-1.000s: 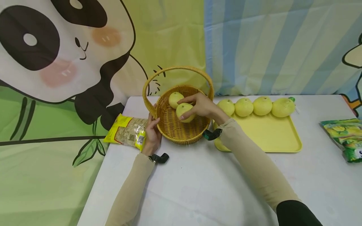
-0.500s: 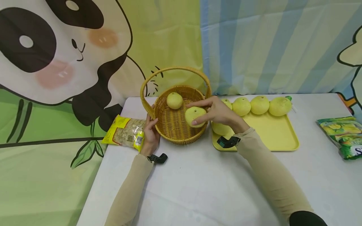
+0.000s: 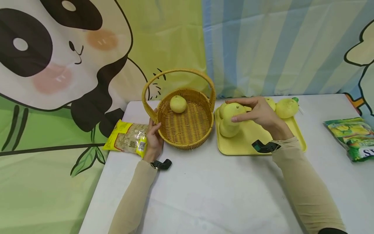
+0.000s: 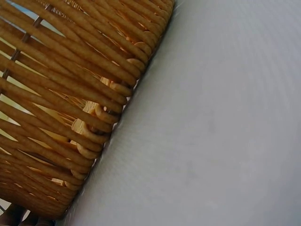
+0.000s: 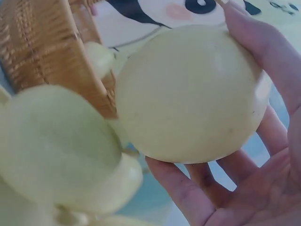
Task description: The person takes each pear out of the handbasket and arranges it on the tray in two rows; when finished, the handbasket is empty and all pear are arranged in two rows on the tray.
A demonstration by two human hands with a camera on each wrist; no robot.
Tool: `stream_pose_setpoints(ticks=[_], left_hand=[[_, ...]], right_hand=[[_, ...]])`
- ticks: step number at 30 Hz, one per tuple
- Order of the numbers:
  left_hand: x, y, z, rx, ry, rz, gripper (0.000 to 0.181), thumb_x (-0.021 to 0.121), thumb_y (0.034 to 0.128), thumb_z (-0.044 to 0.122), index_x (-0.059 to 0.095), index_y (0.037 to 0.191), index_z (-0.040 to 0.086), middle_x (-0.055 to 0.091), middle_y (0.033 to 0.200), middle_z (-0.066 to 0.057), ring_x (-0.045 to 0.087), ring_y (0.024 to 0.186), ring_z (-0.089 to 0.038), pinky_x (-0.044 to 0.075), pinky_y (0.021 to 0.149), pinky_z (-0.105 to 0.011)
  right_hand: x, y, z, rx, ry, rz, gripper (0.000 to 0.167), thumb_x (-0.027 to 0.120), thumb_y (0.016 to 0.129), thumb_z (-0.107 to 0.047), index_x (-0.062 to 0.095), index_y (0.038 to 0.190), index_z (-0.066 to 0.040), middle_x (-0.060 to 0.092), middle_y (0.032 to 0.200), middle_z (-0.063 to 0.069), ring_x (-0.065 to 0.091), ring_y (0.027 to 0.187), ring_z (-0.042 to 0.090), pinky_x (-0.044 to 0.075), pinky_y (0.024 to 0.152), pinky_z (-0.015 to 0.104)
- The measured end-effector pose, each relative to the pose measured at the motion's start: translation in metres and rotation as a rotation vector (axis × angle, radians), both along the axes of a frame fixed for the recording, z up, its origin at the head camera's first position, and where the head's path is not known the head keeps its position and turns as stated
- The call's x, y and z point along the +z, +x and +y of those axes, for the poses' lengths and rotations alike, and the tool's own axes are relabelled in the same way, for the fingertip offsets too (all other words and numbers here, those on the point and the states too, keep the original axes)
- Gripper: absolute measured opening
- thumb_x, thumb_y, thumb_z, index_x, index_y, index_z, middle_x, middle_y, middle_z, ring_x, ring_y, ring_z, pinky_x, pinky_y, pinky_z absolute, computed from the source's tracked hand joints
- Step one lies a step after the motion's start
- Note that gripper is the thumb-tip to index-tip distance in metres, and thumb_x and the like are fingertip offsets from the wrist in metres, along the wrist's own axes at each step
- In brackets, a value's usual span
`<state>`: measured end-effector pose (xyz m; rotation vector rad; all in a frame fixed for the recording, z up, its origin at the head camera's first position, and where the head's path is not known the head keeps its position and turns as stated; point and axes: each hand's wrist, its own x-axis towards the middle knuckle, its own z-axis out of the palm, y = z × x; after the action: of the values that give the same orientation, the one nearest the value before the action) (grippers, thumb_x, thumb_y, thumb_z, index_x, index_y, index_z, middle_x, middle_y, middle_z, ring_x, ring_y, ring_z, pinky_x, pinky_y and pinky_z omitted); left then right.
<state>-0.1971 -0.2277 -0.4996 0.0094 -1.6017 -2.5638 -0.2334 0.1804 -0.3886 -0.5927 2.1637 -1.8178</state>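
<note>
Above the left end of the yellow tray (image 3: 257, 143), my right hand (image 3: 261, 113) holds a round, pale-yellow pear (image 3: 232, 112) between thumb and fingers. In the right wrist view this pear (image 5: 188, 94) fills the grip, near other pears (image 5: 61, 141). Below and behind it, partly covered, are more pears (image 3: 229, 129). My left hand (image 3: 154, 139) grips the left side of the wicker basket (image 3: 187, 136), thumb near the rim. One pear (image 3: 178, 104) lies inside the basket at the back left. Woven basket wall (image 4: 70, 94) dominates the left wrist view; most of that hand is hidden there.
A yellow-and-clear food bag (image 3: 127, 136) lies left of my left hand. Pears (image 3: 287, 108) sit along the tray's back edge, one beside a small green object (image 3: 295, 99). A green packet (image 3: 352, 138) lies at the far right. A printed curtain (image 3: 169, 42) hangs behind the table.
My right hand has lifted a pear out of the basket and carried it right, over the tray. One pear stays in the basket. My left hand keeps its place on the basket.
</note>
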Motion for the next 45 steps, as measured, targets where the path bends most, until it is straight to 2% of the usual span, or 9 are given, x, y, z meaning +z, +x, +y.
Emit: stream_pose_setpoints(ticks=[5,10,14,17,23,32,35,40,45], left_hand=[[0.001,0.000,-0.001,-0.008,0.013,0.016,0.066,0.037,0.1053,0.010,0.034,0.166,0.035,0.033,0.171,-0.006,0.029,0.159,-0.039,0.023,0.132,-0.056],[0.000,0.000,-0.001,-0.018,0.002,0.006,0.066,0.037,0.1059,0.012,0.031,0.168,0.033,0.031,0.171,-0.006,0.028,0.159,-0.038,0.023,0.132,-0.056],[-0.001,0.000,0.000,-0.015,0.001,-0.003,0.065,0.038,0.1057,0.013,0.032,0.167,0.033,0.031,0.171,-0.005,0.030,0.159,-0.037,0.025,0.132,-0.054],[-0.001,0.000,0.000,-0.013,0.000,0.000,0.066,0.037,0.1053,0.012,0.031,0.168,0.032,0.032,0.171,-0.004,0.031,0.158,-0.037,0.026,0.131,-0.054],[0.000,0.000,0.000,-0.005,-0.004,0.001,0.067,0.037,0.1055,0.011,0.027,0.169,0.029,0.033,0.171,-0.004,0.031,0.159,-0.037,0.025,0.131,-0.055],[0.000,0.001,0.001,-0.002,0.004,0.004,0.066,0.038,0.1054,0.011,0.032,0.168,0.032,0.032,0.171,-0.006,0.029,0.159,-0.038,0.024,0.132,-0.056],[0.000,0.001,0.001,0.001,-0.002,-0.001,0.066,0.037,0.1053,0.011,0.033,0.167,0.034,0.033,0.171,-0.005,0.030,0.159,-0.038,0.025,0.132,-0.055],[0.000,0.002,0.000,-0.005,0.001,0.014,0.067,0.036,0.1055,0.009,0.028,0.169,0.029,0.032,0.171,-0.006,0.028,0.159,-0.040,0.023,0.132,-0.056],[0.000,0.001,0.000,-0.014,0.011,0.022,0.067,0.036,0.1058,0.010,0.027,0.169,0.028,0.032,0.171,-0.006,0.026,0.160,-0.041,0.021,0.132,-0.057]], right_hand=[[0.002,0.000,0.021,-0.057,-0.020,0.002,0.058,0.085,0.086,0.002,0.068,0.141,-0.004,0.073,0.138,0.001,0.049,0.149,0.020,0.053,0.105,0.020],[0.002,0.003,0.038,-0.105,0.051,0.000,0.060,0.086,0.087,-0.003,0.067,0.144,-0.008,0.072,0.139,-0.004,0.044,0.152,0.018,0.049,0.108,0.020],[-0.002,0.005,0.048,-0.153,0.121,-0.034,0.060,0.087,0.087,-0.008,0.068,0.144,-0.012,0.070,0.143,-0.006,0.044,0.152,0.017,0.040,0.122,0.038],[-0.008,0.006,0.054,-0.168,0.152,-0.068,0.061,0.088,0.087,-0.010,0.068,0.144,-0.013,0.066,0.148,-0.004,0.040,0.155,0.022,0.035,0.125,0.053],[-0.026,0.008,0.062,-0.163,0.199,-0.116,0.060,0.090,0.086,-0.016,0.069,0.142,-0.012,0.061,0.152,-0.002,0.037,0.157,0.031,0.032,0.125,0.061],[-0.042,0.013,0.060,-0.169,0.305,-0.114,0.062,0.094,0.081,-0.025,0.072,0.139,-0.016,0.062,0.153,0.010,0.046,0.152,0.030,0.037,0.121,0.055],[-0.046,0.013,0.060,-0.175,0.329,-0.104,0.062,0.095,0.081,-0.025,0.073,0.138,-0.017,0.064,0.150,0.009,0.050,0.148,0.026,0.042,0.117,0.043],[-0.054,0.011,0.060,-0.165,0.366,-0.094,0.062,0.095,0.080,-0.027,0.073,0.138,-0.020,0.070,0.143,0.002,0.057,0.132,0.010,0.048,0.095,0.018],[-0.060,0.009,0.061,-0.146,0.363,-0.099,0.063,0.094,0.081,-0.027,0.072,0.140,-0.021,0.069,0.144,0.002,0.057,0.129,0.011,0.050,0.091,0.016]])
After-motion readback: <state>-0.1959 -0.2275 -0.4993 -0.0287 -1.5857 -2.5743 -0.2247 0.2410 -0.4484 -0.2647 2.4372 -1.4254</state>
